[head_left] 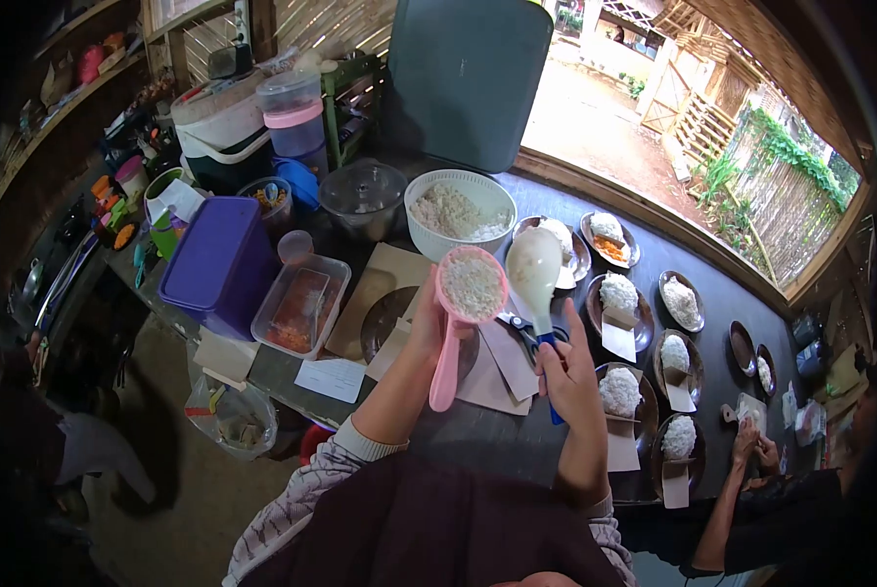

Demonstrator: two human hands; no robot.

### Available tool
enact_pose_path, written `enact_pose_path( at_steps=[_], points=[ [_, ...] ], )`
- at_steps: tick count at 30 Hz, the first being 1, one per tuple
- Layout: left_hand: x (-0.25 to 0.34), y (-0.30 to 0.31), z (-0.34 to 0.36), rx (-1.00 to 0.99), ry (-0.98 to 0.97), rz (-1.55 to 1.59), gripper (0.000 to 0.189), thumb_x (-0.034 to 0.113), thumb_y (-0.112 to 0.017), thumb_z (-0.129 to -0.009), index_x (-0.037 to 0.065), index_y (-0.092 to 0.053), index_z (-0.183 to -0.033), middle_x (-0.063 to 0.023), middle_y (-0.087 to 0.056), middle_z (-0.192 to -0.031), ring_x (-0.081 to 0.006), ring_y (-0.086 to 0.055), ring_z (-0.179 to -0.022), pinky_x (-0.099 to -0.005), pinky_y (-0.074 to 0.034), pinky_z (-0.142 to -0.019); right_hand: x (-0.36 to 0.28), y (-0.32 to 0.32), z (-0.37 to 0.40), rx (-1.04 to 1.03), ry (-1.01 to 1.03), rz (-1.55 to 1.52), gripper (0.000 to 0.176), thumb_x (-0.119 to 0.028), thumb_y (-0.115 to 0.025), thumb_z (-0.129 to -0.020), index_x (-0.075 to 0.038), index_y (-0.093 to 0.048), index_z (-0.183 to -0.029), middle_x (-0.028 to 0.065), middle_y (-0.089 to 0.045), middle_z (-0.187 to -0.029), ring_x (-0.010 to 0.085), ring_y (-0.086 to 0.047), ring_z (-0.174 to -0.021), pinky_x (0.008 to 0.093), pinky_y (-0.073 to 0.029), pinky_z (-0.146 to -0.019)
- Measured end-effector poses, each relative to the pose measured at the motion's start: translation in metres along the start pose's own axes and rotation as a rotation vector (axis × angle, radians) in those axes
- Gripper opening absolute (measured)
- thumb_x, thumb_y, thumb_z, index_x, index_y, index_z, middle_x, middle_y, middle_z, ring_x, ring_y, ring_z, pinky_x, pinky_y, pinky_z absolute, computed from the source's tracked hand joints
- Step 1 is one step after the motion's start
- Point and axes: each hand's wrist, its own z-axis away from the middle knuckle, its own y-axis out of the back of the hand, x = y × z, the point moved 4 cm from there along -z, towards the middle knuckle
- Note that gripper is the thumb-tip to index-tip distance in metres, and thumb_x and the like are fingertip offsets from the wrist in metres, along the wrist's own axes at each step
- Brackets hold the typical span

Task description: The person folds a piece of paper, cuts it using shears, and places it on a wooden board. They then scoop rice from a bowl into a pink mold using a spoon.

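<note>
My left hand (pixel 427 318) grips a pink scoop (pixel 445 367) by its cup, its fingers partly hidden behind it. White rice (pixel 473 285) fills the cup, and the pink handle hangs down toward me. In my right hand (pixel 570 382) is a large serving spoon (pixel 536 269) with a pale head and a blue handle, head upward beside the scoop. Behind both stands a white basket (pixel 505 227) of rice. Scissors (pixel 523 331) and brown cardboard pieces (pixel 497 377) lie below my hands, near a dark plate (pixel 384 318).
Several dark plates with moulded rice (pixel 619 391) and folded cards stand at the right. A co-worker's hands (pixel 748 445) work over a small board there. To the left are a purple box (pixel 218 259), a tub of orange food (pixel 301 308) and a clear-lidded bowl (pixel 363 196).
</note>
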Motion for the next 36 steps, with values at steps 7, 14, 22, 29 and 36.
enact_pose_path(
  at_steps=[7, 14, 22, 29, 36],
  points=[
    [0.047, 0.046, -0.022, 0.107, -0.159, 0.104, 0.063, 0.060, -0.043, -0.083, 0.005, -0.050, -0.114, -0.0063, -0.053, -0.079, -0.0072, -0.036, -0.048, -0.0153, -0.031, -0.037, -0.035, 0.003, -0.045, 0.016, 0.010, 0.114, 0.057, 0.001, -0.043, -0.087, -0.011, -0.023, -0.139, 0.0058, -0.052, -0.087, 0.0098, -0.050, -0.056, 0.0245, -0.045, -0.051],
    [0.035, 0.068, -0.025, 0.104, -0.006, 0.363, 0.059, 0.057, -0.047, -0.081, 0.007, -0.051, -0.112, -0.0081, -0.054, -0.080, -0.0075, -0.035, -0.044, -0.0161, -0.031, -0.035, -0.021, -0.033, -0.180, -0.114, 0.223, 0.573, 0.043, -0.003, -0.049, -0.077, -0.007, -0.049, -0.120, 0.0241, -0.057, -0.101, 0.0388, -0.055, -0.094, 0.0406, -0.045, -0.081],
    [0.031, 0.072, -0.022, 0.119, 0.012, 0.380, 0.065, 0.057, -0.051, -0.078, 0.005, -0.048, -0.117, -0.0079, -0.052, -0.081, -0.0068, -0.035, -0.048, -0.0157, -0.031, -0.038, -0.017, -0.073, -0.248, -0.084, 0.279, 1.128, 0.046, -0.002, -0.049, -0.073, -0.012, -0.051, -0.117, 0.0157, -0.055, -0.107, 0.0323, -0.058, -0.095, 0.0413, -0.048, -0.078],
    [0.030, 0.068, -0.020, 0.088, 0.022, 0.403, 0.066, 0.058, -0.050, -0.079, 0.004, -0.048, -0.117, -0.0078, -0.051, -0.082, -0.0071, -0.034, -0.048, -0.0166, -0.031, -0.038, -0.015, -0.079, -0.254, -0.192, 0.363, 1.154, 0.046, 0.000, -0.050, -0.072, -0.012, -0.052, -0.117, 0.0159, -0.057, -0.104, 0.0330, -0.059, -0.094, 0.0418, -0.048, -0.078],
    [0.029, 0.073, -0.020, 0.022, 0.054, 0.432, 0.065, 0.058, -0.050, -0.079, 0.006, -0.048, -0.118, -0.0077, -0.052, -0.086, -0.0069, -0.035, -0.049, -0.0165, -0.032, -0.038, -0.028, -0.089, -0.243, -0.305, 0.202, 1.176, 0.051, 0.000, -0.050, -0.071, -0.013, -0.050, -0.121, 0.0223, -0.057, -0.105, 0.0348, -0.058, -0.095, 0.0423, -0.047, -0.080]
  ],
)
